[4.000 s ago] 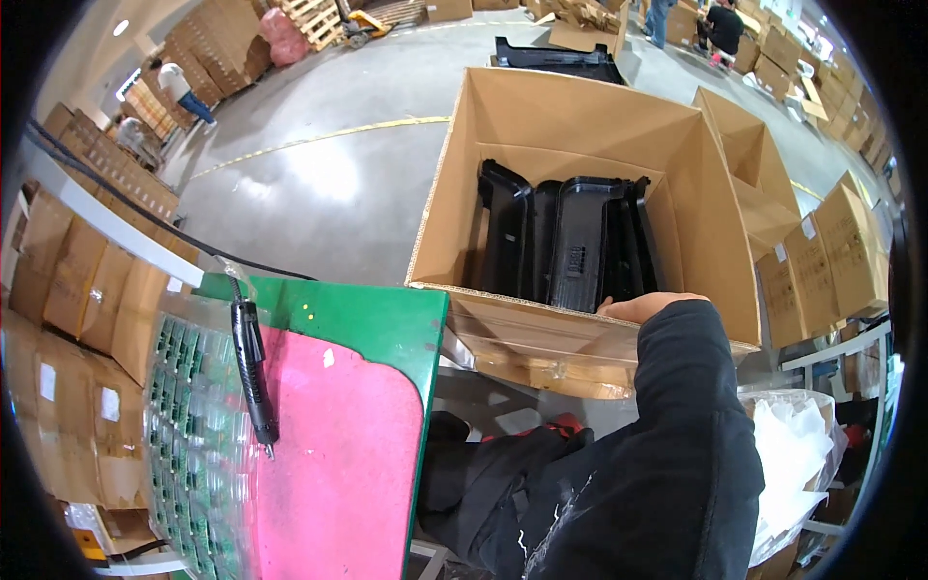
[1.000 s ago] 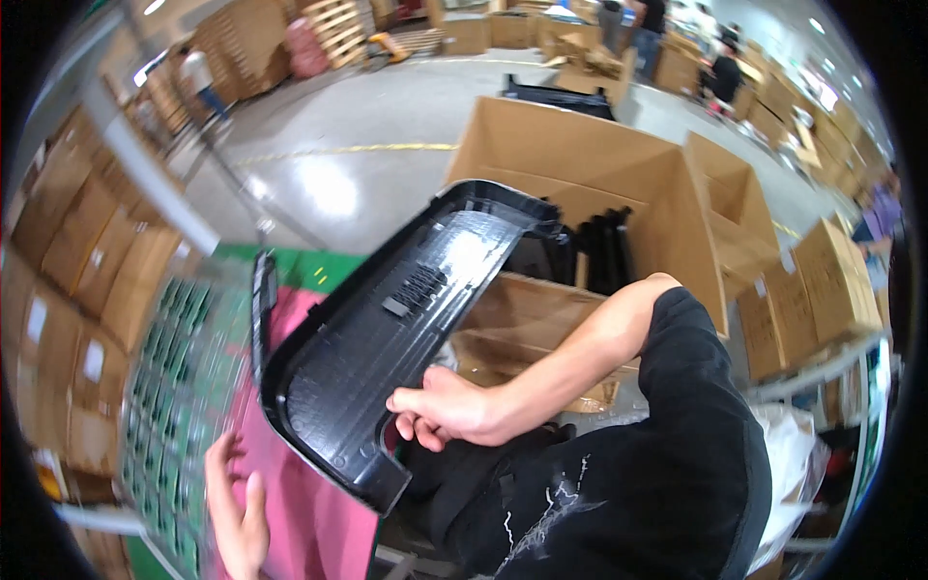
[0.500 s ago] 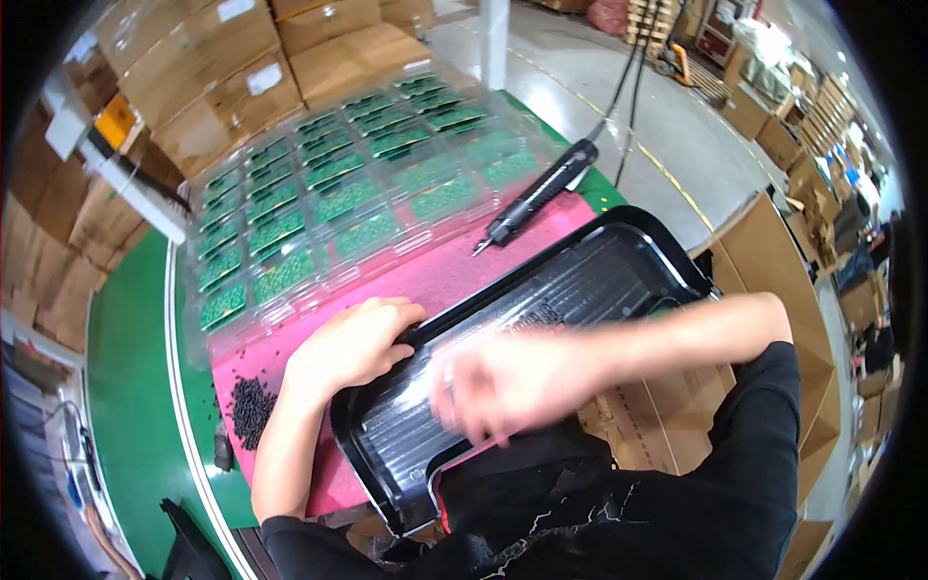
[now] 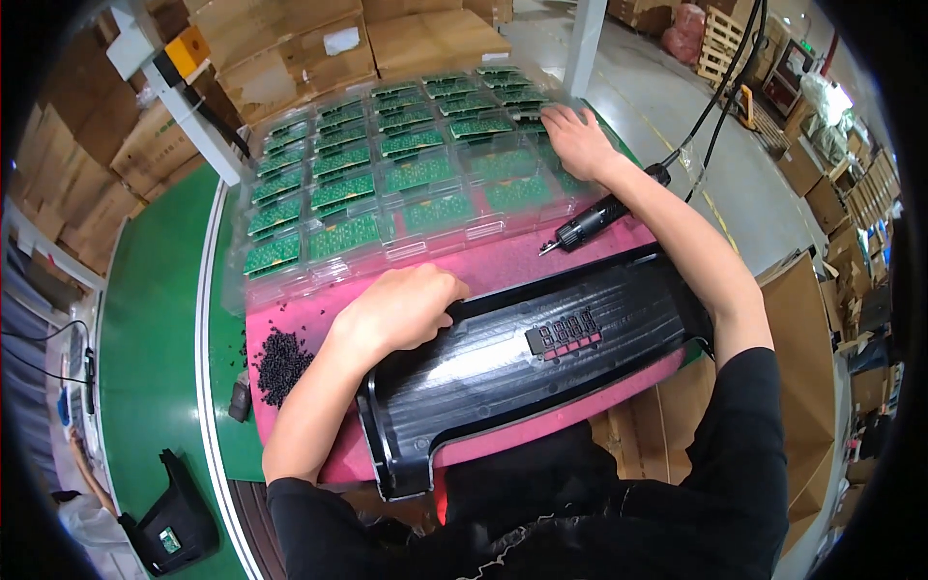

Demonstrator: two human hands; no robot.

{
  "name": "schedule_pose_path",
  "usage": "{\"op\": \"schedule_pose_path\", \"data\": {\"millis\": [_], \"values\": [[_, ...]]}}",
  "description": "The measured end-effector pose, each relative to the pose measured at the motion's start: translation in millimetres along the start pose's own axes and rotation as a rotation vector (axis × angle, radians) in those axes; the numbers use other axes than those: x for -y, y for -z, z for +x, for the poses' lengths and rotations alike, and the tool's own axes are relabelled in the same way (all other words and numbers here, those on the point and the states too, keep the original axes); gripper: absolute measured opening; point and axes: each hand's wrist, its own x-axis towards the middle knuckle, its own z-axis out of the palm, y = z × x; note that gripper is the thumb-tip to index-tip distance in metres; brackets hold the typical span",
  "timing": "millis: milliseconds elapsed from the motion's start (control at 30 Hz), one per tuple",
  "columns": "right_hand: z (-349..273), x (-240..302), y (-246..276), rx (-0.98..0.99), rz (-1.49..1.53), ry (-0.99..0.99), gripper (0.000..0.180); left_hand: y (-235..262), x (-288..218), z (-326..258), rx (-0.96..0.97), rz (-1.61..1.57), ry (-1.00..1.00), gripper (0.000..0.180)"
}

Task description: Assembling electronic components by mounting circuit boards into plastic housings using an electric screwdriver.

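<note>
A long black plastic housing [image 4: 483,372] lies across the pink mat in front of me, with a segmented display cutout [image 4: 568,334] in its middle. My left hand [image 4: 411,304] is closed on the housing's far edge, fingers curled over the rim. My right hand [image 4: 578,143] reaches to the far right of the stacked clear plastic tray [image 4: 391,253], fingers apart over its end column. Rows of green circuit boards [image 4: 414,174] fill that tray. Beneath my right forearm, a black electric screwdriver [image 4: 590,224] rests on the mat, its bit pointing left.
A pile of small black screws [image 4: 280,365] sits left of my left forearm on the pink mat [image 4: 498,271]. Cardboard boxes [image 4: 290,58] stand behind the tray, and an open carton [image 4: 788,387] is at right. Another black housing [image 4: 174,522] lies at lower left. The screwdriver's cable [image 4: 720,97] hangs at right.
My right hand has moved from above the housing out to the tray's far right side. The housing has turned and its display cutout now shows. My left hand stays at its far edge.
</note>
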Motion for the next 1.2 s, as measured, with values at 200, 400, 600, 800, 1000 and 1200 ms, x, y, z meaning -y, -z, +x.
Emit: {"op": "schedule_pose_path", "data": {"millis": [200, 400, 600, 800, 1000, 1200], "values": [[-16, 13, 75, -0.543, 0.320, 0.107, 0.031, 17, 2, -18, -0.048, 0.062, 0.115, 0.035], [-83, 60, 169, -0.489, 0.827, 0.564, 0.021, 26, -42, -22, -0.804, -0.222, 0.043, 0.052], [-112, 67, 189, -0.574, 0.754, 0.519, 0.031, 24, -53, -23, -0.492, -0.629, -0.092, 0.030], [-135, 42, 191, -0.509, 0.767, 0.296, 0.060, 18, -51, -17, -0.416, -0.997, -0.150, 0.033], [-154, 38, 175, -0.451, 0.848, 0.250, 0.059, 13, -53, -7, -0.443, -1.046, -0.118, 0.049], [-184, 48, 147, -0.203, 1.117, 0.087, 0.053, 4, -52, -3, -0.392, -0.549, -0.072, 0.058]]}}
